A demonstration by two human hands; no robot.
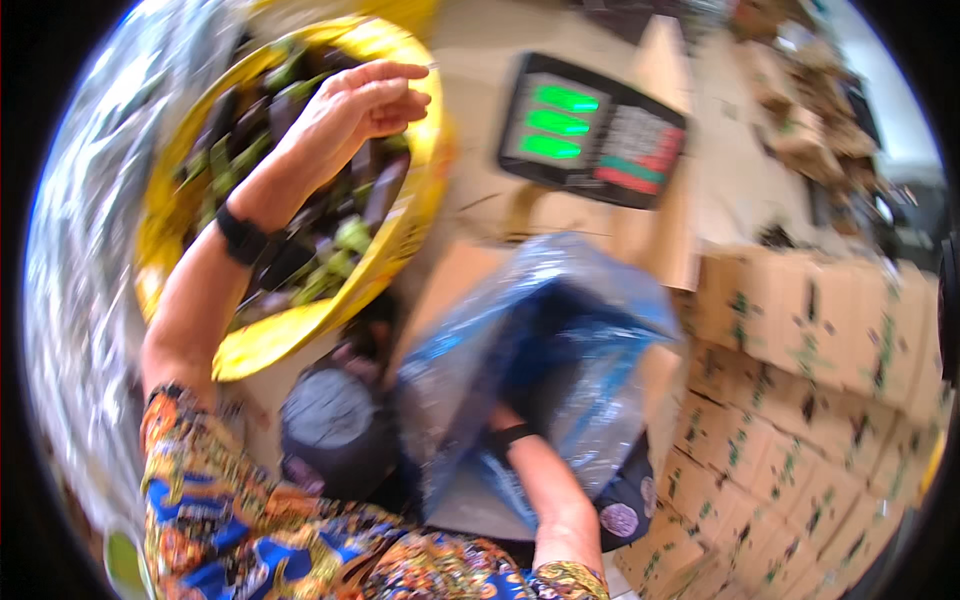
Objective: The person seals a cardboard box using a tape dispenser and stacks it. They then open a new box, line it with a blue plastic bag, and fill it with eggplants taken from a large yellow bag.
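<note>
My left hand (360, 97) is over a yellow basket (427, 142), its fingers stretched out and holding nothing that I can see. Purple eggplants (386, 187) with green stems fill the basket beneath it. A blue translucent plastic bag (450, 375) gapes wide in front of me, with a cardboard flap (454, 274) beside its far left edge. My right hand (505, 417) reaches down inside the bag, mostly hidden by the shadowed plastic, so its fingers and anything in them cannot be made out. A dark band circles each wrist.
Beyond the bag stands a digital scale display (562, 171) with lit green digits. Stacked cardboard cartons (802, 315) line the right side. Crumpled clear plastic sheeting (82, 300) covers the left. Brown cardboard pieces (810, 139) lie in a heap at the far right.
</note>
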